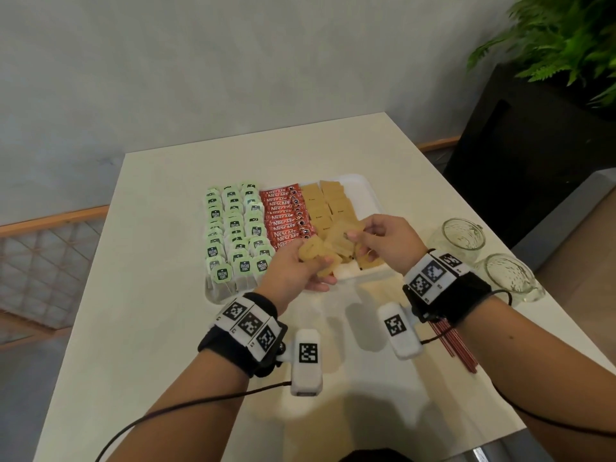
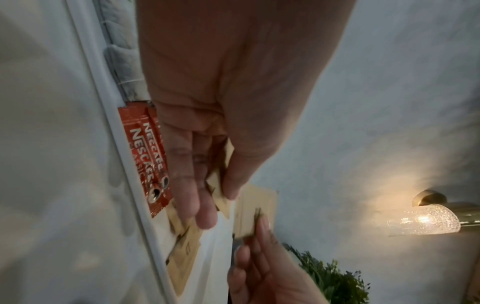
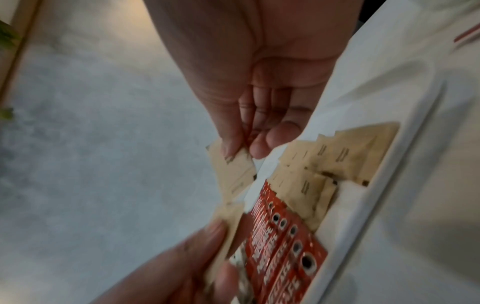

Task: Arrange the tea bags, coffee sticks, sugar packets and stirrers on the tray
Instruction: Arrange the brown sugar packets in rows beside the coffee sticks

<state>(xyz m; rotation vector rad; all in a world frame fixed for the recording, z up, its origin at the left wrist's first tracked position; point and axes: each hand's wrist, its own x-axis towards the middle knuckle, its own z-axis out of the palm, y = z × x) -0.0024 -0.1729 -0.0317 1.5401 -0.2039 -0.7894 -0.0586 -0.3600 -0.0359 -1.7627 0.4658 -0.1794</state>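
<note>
Left hand [image 1: 293, 273]: a loose stack of brown sugar packets [image 1: 316, 258] is grasped by its grip, held just above the near edge of the tray [image 1: 370, 195].
Right hand [image 1: 383, 241]: one sugar packet [image 3: 233, 170] is pinched between thumb and fingertips, drawn from the stack over the tray's near right part.
Step in hand: judged to be dealing packets singly into the sugar columns; each is best laid flat and square, overlapping the packet before it, with the pinch released only once the packet rests.
Stirrers [image 1: 453, 345]: red sticks are seen on the counter [image 1: 166, 328], partly hidden under the right wrist, not yet on the tray.
Tray contents: tea bags [image 1: 233, 235] are set in rows at the left, red Nescafe coffee sticks [image 1: 286, 218] in the middle, laid sugar packets [image 1: 326, 201] at the right.
In the way: the coffee sticks lie just beside the sugar column and could be nudged by the knuckles.
Glass mugs [image 1: 483, 255]: two are stood on the counter right of the tray, near the right forearm.
Beyond: a dark planter [image 1: 533, 145] with a green fern is seen past the counter.
</note>
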